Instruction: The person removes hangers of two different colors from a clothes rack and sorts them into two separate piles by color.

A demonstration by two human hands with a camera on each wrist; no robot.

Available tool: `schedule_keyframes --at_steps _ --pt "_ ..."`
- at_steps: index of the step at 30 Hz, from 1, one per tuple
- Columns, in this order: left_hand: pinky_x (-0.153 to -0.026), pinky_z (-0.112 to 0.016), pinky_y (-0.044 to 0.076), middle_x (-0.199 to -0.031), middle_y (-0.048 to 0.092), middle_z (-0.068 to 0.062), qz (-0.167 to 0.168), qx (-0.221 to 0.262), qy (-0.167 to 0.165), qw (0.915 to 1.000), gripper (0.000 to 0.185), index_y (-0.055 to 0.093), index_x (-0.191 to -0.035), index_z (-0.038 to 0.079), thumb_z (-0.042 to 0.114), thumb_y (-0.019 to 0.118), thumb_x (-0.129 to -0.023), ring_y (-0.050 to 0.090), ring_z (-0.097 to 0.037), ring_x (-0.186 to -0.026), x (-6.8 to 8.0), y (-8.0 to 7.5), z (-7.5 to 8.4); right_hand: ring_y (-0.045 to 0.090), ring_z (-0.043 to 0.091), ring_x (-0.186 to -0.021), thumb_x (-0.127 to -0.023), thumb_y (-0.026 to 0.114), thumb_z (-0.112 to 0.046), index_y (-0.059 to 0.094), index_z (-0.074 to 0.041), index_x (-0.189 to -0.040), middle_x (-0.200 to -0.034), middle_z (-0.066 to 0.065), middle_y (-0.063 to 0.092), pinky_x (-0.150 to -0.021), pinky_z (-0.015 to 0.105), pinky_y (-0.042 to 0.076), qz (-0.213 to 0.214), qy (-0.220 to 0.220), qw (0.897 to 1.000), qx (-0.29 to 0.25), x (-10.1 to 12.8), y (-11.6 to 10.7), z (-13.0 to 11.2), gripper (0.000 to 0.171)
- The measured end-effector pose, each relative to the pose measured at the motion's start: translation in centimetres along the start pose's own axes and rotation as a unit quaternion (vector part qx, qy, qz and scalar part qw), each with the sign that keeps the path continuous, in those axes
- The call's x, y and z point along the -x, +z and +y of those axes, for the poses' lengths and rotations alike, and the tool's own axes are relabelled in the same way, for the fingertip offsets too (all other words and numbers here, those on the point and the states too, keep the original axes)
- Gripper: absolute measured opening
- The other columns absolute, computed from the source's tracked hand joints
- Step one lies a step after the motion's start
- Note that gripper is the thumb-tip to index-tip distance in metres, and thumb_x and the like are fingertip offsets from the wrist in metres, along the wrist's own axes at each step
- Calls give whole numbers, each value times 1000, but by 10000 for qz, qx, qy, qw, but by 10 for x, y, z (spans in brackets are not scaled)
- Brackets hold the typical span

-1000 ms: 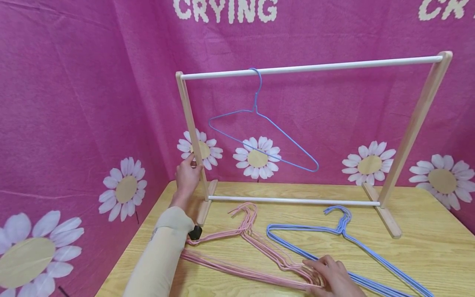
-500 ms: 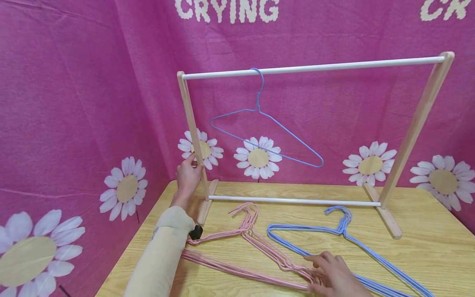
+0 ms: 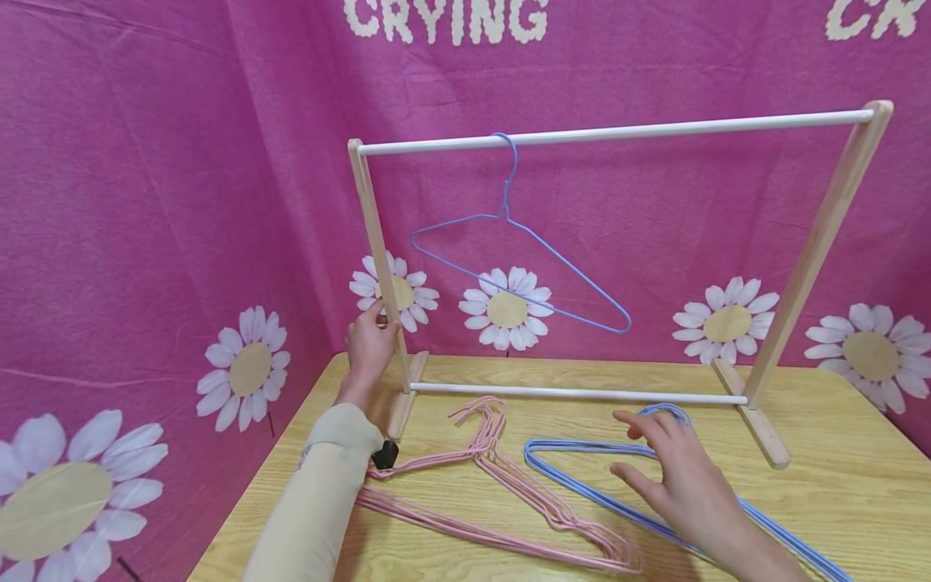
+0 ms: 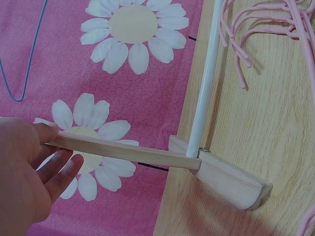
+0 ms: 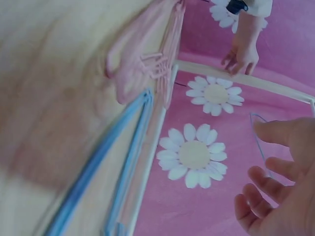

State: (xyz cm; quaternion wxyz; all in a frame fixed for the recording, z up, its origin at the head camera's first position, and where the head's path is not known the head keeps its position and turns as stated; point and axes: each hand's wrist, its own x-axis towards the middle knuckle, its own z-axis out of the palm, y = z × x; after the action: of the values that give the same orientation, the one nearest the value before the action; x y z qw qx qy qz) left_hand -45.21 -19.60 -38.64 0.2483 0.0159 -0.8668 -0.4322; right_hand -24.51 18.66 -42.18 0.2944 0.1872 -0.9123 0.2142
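Observation:
My left hand (image 3: 368, 346) grips the left wooden post (image 3: 378, 259) of a small clothes rack; its fingers (image 4: 59, 169) curl round the post (image 4: 113, 150) in the left wrist view. One blue wire hanger (image 3: 520, 267) hangs from the white top rail (image 3: 618, 131). My right hand (image 3: 672, 473) hovers open, fingers spread, just above a stack of blue hangers (image 3: 582, 477) lying on the wooden table (image 3: 836, 501). A stack of pink hangers (image 3: 502, 485) lies to the left of it. In the right wrist view the open right hand (image 5: 280, 187) holds nothing.
A pink cloth with white daisies (image 3: 505, 309) and white letters covers the walls behind and to the left. The rack's lower white rail (image 3: 575, 394) and wooden feet (image 3: 760, 428) stand on the table's far half. The table's left edge (image 3: 247, 501) is near my left forearm.
My right hand has lifted off the pink hangers and moved up and right, over the blue stack, fingers spread. The hanging blue hanger sways slightly. The left hand has not moved.

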Motion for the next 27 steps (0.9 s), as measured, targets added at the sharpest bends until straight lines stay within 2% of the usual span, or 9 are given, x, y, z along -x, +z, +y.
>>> schedule_keyframes --at_steps 6,10,13,15,17,20,23,25,27 --pt "-83 -48 56 -107 74 -18 15 35 10 10000 40 62 -134 13 12 65 -94 71 -34 -94 0 0 1 51 19 -90 -72 86 -14 60 -9 -130 -101 2 59 -63 31 42 524 -144 9985 7 -20 -10 -1 63" --pt "-82 -49 56 -107 73 -18 27 31 7 10000 40 62 -134 13 12 65 -94 71 -34 -94 1 0 0 51 26 -94 -70 87 -11 60 -7 -131 -106 11 58 -63 37 42 988 -324 9946 66 -35 -13 2 67" --pt "-83 -49 55 -107 74 -18 48 -18 21 10000 40 62 -133 13 12 65 -94 71 -34 -94 1 0 0 49 32 -95 -72 84 -13 59 -6 -132 -109 17 56 -65 38 39 1310 -507 9900 129 -46 -14 7 66" --pt "-85 -49 53 -107 74 -18 72 -59 41 9999 39 63 -132 12 11 66 -93 71 -34 -95 1 0 0 47 35 -92 -82 78 -28 57 -4 -134 -110 21 54 -68 39 36 1487 -700 9862 178 -54 -13 12 61" --pt "-87 -50 51 -106 74 -18 92 -86 39 9999 39 64 -131 13 12 66 -93 71 -34 -97 0 0 0 46 38 -91 -92 65 -46 55 -2 -136 -112 25 53 -72 42 34 1659 -866 9821 231 -61 -13 17 62" --pt "-89 -50 50 -107 74 -18 105 -99 42 9999 39 64 -131 13 11 67 -92 71 -35 -98 0 -1 1 45 44 -95 -98 42 -59 50 -2 -140 -115 29 50 -78 48 32 1785 -1023 9781 310 -72 -12 24 72" --pt "-89 -51 50 -107 74 -18 89 -99 38 9999 39 64 -131 13 11 66 -93 71 -34 -98 0 -1 1 45 45 -98 -93 64 -46 46 -4 -144 -118 31 49 -78 52 33 1860 -1025 9764 400 -81 -11 30 68" --pt "-88 -50 51 -107 74 -18 78 -97 37 9999 39 63 -132 13 11 66 -93 71 -34 -97 1 -1 1 46 45 -98 -84 77 -30 43 -6 -147 -120 32 49 -78 52 35 1856 -1008 9763 477 -86 -10 33 75" --pt "-88 -50 51 -107 74 -18 72 -89 22 9999 38 64 -132 13 11 66 -93 71 -34 -97 1 -1 2 47 45 -98 -73 83 -16 43 -8 -147 -119 31 51 -79 53 37 1887 -1028 9754 497 -91 -9 36 86"
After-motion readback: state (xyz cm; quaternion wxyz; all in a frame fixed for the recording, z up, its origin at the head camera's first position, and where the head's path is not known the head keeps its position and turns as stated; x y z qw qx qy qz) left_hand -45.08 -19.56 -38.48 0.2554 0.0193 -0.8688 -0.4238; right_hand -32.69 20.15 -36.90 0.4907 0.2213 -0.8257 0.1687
